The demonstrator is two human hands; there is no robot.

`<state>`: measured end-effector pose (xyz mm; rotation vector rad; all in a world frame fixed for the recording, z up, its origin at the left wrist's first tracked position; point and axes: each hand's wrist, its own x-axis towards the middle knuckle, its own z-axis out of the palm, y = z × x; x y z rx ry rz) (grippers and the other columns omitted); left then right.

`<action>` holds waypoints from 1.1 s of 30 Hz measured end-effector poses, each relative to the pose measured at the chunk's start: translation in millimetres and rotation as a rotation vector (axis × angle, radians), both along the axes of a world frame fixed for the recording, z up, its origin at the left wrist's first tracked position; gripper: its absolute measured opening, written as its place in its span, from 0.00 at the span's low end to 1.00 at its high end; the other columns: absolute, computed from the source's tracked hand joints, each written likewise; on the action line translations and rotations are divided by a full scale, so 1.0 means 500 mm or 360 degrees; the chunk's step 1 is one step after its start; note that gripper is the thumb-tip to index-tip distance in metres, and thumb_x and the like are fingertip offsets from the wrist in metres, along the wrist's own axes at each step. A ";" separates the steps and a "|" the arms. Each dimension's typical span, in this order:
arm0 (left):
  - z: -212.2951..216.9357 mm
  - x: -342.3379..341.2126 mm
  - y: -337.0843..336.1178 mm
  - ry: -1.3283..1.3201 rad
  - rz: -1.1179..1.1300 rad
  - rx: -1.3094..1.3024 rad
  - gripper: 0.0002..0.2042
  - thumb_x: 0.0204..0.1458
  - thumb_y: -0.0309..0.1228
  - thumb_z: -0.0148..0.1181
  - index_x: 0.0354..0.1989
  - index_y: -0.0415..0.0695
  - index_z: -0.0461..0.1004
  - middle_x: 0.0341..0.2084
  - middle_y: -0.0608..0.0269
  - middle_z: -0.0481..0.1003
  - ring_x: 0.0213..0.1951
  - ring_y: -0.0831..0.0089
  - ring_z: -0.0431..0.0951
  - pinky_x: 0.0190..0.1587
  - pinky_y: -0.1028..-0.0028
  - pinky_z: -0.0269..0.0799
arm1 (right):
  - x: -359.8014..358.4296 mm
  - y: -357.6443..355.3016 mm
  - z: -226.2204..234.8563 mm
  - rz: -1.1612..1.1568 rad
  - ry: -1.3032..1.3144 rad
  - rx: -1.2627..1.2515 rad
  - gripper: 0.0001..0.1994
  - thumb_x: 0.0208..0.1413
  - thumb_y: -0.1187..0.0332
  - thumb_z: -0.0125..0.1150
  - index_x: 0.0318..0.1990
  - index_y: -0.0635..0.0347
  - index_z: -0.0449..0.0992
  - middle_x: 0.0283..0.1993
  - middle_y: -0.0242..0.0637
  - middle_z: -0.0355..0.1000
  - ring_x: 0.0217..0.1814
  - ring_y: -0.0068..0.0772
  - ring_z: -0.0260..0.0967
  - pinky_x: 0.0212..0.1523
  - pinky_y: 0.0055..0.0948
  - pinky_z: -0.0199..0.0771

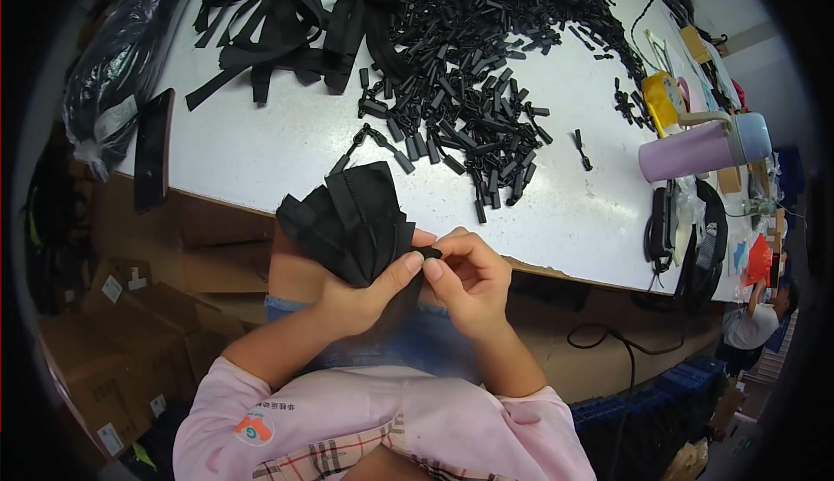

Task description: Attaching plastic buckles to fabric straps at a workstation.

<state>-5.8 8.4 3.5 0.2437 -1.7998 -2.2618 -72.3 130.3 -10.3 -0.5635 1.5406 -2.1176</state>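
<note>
Just off the table's front edge, my left hand is closed round a fanned bundle of black fabric strips, whose loose ends stick up and to the left. My right hand meets it on the right, thumb and forefinger pinching a short black end beside my left thumb. Whether this is a strip's end or a separate small part, I cannot tell. Beyond my hands, a big heap of black zipper pulls covers the white table. A single zipper pull lies apart to the right.
More black strips lie at the back left. A dark phone and a clear plastic bag line the left edge. On the right are a lilac bottle and yellow tape. Cardboard boxes stand below left; another person is far right.
</note>
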 end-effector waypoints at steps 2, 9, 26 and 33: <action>-0.003 0.000 -0.003 -0.0009 0.0000 -0.0078 0.10 0.49 0.25 0.49 0.41 0.38 0.67 0.35 0.65 0.69 0.38 0.80 0.68 0.42 0.80 0.64 | -0.005 0.007 -0.012 0.0156 0.0148 0.0061 0.02 0.49 0.77 0.51 0.30 0.66 0.67 0.25 0.29 0.61 0.22 0.12 0.57 0.20 0.11 0.55; 0.011 0.001 -0.011 -0.0148 -0.0052 -0.0238 0.08 0.44 0.27 0.57 0.31 0.37 0.70 0.28 0.64 0.68 0.31 0.79 0.68 0.33 0.81 0.65 | -0.002 0.013 -0.005 0.0295 -0.0371 -0.0029 0.03 0.50 0.75 0.50 0.30 0.66 0.67 0.24 0.29 0.61 0.20 0.12 0.54 0.19 0.11 0.54; -0.005 -0.008 -0.027 -0.0279 0.0104 0.0050 0.06 0.47 0.28 0.53 0.30 0.39 0.68 0.19 0.68 0.67 0.22 0.83 0.65 0.24 0.85 0.62 | -0.014 -0.006 0.019 0.0376 0.0760 0.0655 0.08 0.37 0.75 0.61 0.27 0.63 0.70 0.21 0.31 0.65 0.17 0.16 0.57 0.13 0.15 0.54; -0.035 0.010 -0.019 -0.0286 -0.0137 0.0331 0.13 0.45 0.27 0.56 0.40 0.41 0.65 0.31 0.66 0.69 0.26 0.84 0.68 0.25 0.84 0.64 | -0.038 -0.032 0.039 -0.0258 0.1627 0.0562 0.17 0.32 0.76 0.62 0.36 0.60 0.72 0.30 0.33 0.65 0.21 0.23 0.57 0.16 0.17 0.57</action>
